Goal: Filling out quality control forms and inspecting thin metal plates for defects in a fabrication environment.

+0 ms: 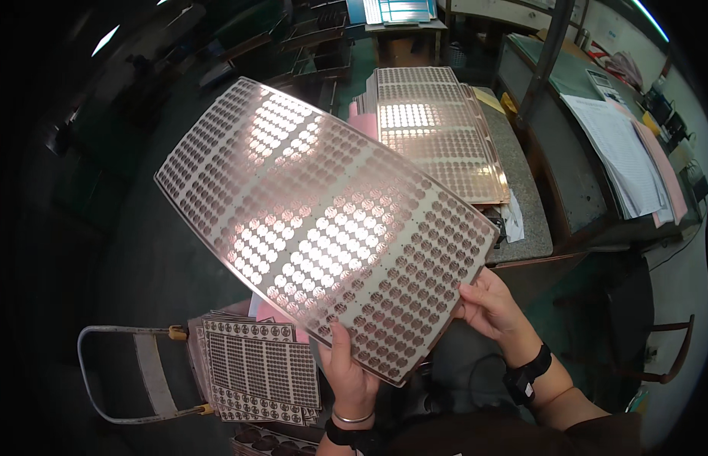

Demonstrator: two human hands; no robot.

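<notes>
A large thin metal panel (pixel 331 163) with rows of small round copper-coloured patterns is held up at a tilt in front of me. My left hand (pixel 346 372) grips its near lower edge, thumb on top and fingers hidden underneath. At the near right edge, my right hand (pixel 491 306) pinches the panel between thumb and fingers. Bright reflections cover part of its face. Behind it, a stack of similar panels (pixel 438 144) lies on a grey table. Another stack of panels (pixel 255 361), with smaller dots, sits at the lower left.
A trolley with a bent metal handle (pixel 84 372) stands beside the lower-left stack. The grey tabletop (pixel 533 216) holds the far stack. On the right, a desk bears papers (pixel 616 152) and a calculator (pixel 603 83). A chair (pixel 673 349) stands at the lower right.
</notes>
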